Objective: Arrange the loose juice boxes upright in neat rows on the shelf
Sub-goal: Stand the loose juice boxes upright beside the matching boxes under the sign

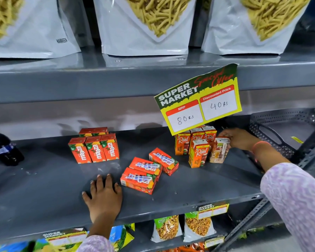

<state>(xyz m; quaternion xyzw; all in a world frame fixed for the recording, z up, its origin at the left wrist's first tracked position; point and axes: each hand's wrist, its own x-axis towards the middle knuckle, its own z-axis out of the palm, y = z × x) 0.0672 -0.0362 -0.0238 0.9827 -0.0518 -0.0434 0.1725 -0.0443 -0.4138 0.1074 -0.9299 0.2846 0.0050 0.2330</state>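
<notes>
Head view shows a grey shelf point(44, 179) with juice boxes in three groups. I take the hanging price sign point(198, 99) as landmark. Just below the sign stand the Real boxes point(198, 153), upright and close together. The right hand point(238, 139) closes its fingers on one tilted Real box point(219, 150) at the right edge of this group, probably to set it straight in the row. Below and left of the sign, three orange boxes point(147, 170) lie flat; these are not arranged yet. Far left of the sign, the Maaza boxes point(94, 149) stand already in neat rows. The left hand point(103, 195) lies flat and open on the shelf front, holding nothing, likely for support.
</notes>
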